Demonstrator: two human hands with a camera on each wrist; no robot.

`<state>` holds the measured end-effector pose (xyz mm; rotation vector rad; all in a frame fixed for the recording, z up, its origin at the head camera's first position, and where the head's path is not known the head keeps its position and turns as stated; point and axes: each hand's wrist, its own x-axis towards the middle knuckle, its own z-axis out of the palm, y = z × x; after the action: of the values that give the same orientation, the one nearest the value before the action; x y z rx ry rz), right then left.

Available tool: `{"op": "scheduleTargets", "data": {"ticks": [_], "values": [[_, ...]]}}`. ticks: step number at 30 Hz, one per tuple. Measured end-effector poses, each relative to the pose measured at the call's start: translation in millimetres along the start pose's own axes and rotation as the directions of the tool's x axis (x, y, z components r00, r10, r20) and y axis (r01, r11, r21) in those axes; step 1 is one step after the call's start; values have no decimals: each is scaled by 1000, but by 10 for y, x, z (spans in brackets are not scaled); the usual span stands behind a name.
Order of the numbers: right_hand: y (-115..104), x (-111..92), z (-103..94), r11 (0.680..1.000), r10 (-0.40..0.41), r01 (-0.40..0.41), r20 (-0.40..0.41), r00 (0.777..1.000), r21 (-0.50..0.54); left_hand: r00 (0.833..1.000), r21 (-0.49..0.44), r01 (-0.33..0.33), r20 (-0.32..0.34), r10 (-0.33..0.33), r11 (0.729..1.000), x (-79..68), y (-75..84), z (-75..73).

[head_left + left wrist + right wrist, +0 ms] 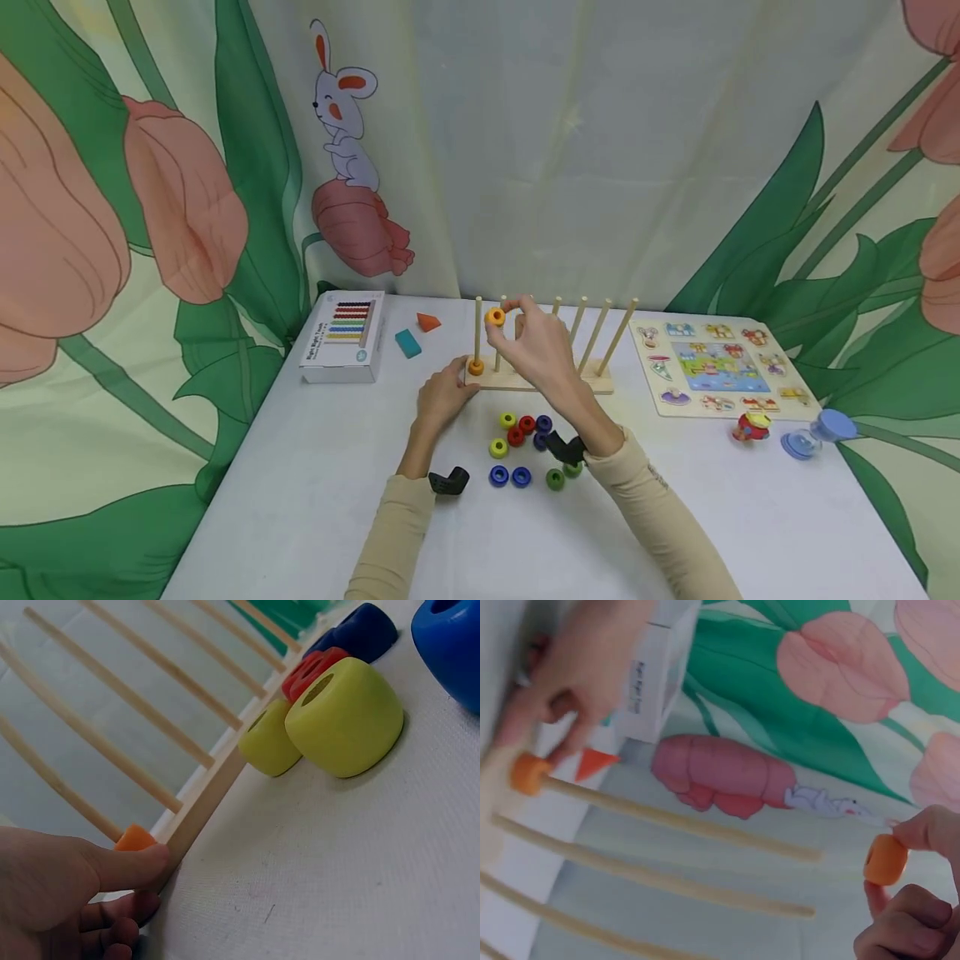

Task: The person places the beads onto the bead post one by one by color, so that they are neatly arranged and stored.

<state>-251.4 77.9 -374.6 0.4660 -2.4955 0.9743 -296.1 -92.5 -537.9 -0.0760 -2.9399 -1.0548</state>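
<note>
1. Drop hazard: we find the orange bead (891, 862) held by fingertips alone. In our judgement, a slackened pinch could let it fall to the bench (315, 500) and roll.
2. Alignment hazard: the bead is near the upper ends of the two leftmost pegs, touching neither in the right wrist view. Should its hole meet the leftmost peg (477, 329) at a slant, we would expect it to catch on the tip.
3. Stability hazard: we see the wooden base (495, 382) braced at its left end only. A sideways push high on a peg could swing or tip it.
4. Stray-contact hazard: the dark wrist mount (564, 447) appears in the head view beside the dark blue beads (543, 423) and green beads (555, 479). A low sweep of that arm might scatter them.
5. Right grip (536, 346): thumb and finger are parted only by the bead's width, pinching it at opposite sides; nothing else is held.
6. Left grip (442, 396): thumb along the front, fingers curled round the base's left end, close to the seated orange bead (476, 367) at the foot of the leftmost peg. We cannot tell how firmly it presses.
</note>
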Motion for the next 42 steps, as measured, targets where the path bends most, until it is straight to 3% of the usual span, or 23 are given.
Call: {"op": "scheduleTargets", "data": {"ticks": [5, 10, 15, 19, 22, 26, 29, 31, 34, 36, 40, 42], "values": [[-125, 353, 78, 999, -11, 12, 9, 1000, -50, 999, -30, -27, -21, 26, 999, -5, -6, 0], [-96, 473, 216, 994, 46, -36, 90, 995, -106, 999, -49, -33, -15, 33, 998, 1, -29, 3], [-17, 302, 201, 997, 72, -72, 74, 995, -4, 1000, -35, -22, -10, 21, 999, -4, -24, -3], [238, -82, 84, 976, 168, -181, 117, 979, 120, 1000, -31, -8, -6, 7, 999, -10, -6, -2], [547, -491, 28, 946, 263, -295, 216, 941, 132, 1000, -27, -7, -1, 7, 1000, -13, 6, 2], [903, -1046, -21, 903, 360, -424, 420, 833, 67, 1000, -4, -1, -3, 1, 1000, -11, 13, -3], [1100, -1366, -52, 889, 381, -457, 521, 764, 19, 1000, 9, 3, -9, -3, 1000, 1, 17, -20], [1197, -1494, -61, 894, 372, -449, 545, 752, 8, 1000, 13, 6, -8, -6, 1000, 11, 21, -31], [1279, -1584, -61, 903, 364, -429, 536, 761, -4, 1000, 4, 3, -9, -3, 1000, 16, 22, -38], [1264, -1560, -59, 910, 374, -414, 498, 782, -34, 1000, -1, 6, -6, -6, 1000, 12, 15, -30], [1078, -1338, -80, 924, 373, -374, 385, 844, -75, 1000, -9, 4, 0, -4, 1000, -3, 3, -7], [928, -1154, -112, 942, 332, -331, 328, 885, -58, 1000, -18, 2, 2, -2, 1000, -8, 5, 5]]}}
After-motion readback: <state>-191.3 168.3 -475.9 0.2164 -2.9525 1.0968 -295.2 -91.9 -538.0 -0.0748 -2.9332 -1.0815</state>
